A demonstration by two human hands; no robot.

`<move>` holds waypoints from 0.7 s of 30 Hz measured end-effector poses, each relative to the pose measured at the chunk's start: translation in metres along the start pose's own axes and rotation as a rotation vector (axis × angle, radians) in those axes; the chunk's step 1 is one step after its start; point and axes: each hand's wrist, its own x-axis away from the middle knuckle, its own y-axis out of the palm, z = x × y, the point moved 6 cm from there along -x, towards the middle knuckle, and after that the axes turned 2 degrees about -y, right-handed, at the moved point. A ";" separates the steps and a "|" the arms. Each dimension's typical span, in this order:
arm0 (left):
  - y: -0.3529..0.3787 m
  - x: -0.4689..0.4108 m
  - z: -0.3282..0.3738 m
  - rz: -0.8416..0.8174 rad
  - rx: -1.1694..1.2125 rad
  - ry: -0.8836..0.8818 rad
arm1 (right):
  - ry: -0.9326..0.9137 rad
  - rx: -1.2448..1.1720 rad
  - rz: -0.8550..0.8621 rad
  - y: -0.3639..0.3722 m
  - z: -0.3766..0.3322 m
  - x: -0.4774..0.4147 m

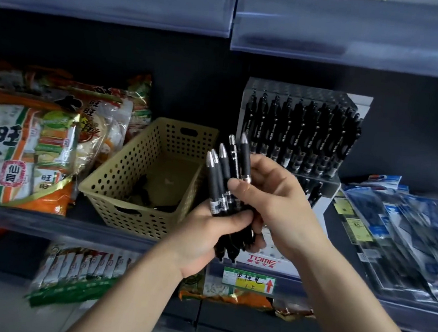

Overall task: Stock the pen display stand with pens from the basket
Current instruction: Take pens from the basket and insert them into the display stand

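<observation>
My left hand (206,233) grips a bundle of black pens (221,176) with silver tips pointing up, just in front of the shelf. My right hand (271,194) holds the same bundle from the right, thumb across the barrels. Behind and to the right stands the clear pen display stand (355,103), its upper rows filled with black pens and a white TOME label at its base. The beige perforated basket (139,159) sits to the left on the shelf with a few dark pens in its bottom.
Snack bags (28,149) crowd the shelf left of the basket. Packaged stationery in clear sleeves (405,235) lies to the right of the stand. A shelf edge (356,37) overhangs above, and more snack packs (79,270) fill the shelf below.
</observation>
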 end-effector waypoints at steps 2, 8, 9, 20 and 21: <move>0.006 0.001 -0.005 -0.099 0.021 -0.046 | 0.029 -0.012 -0.031 -0.006 0.002 0.003; 0.016 -0.002 -0.013 -0.175 0.062 -0.095 | 0.018 -0.035 -0.020 -0.021 -0.001 0.007; 0.017 -0.003 -0.013 -0.180 0.047 -0.091 | 0.027 -0.051 -0.003 -0.024 0.000 0.008; 0.015 -0.002 -0.017 -0.203 -0.118 -0.150 | -0.081 -0.047 0.269 -0.052 -0.009 0.008; 0.014 -0.001 -0.019 -0.216 -0.124 -0.165 | -0.138 -0.080 0.331 -0.056 -0.013 0.008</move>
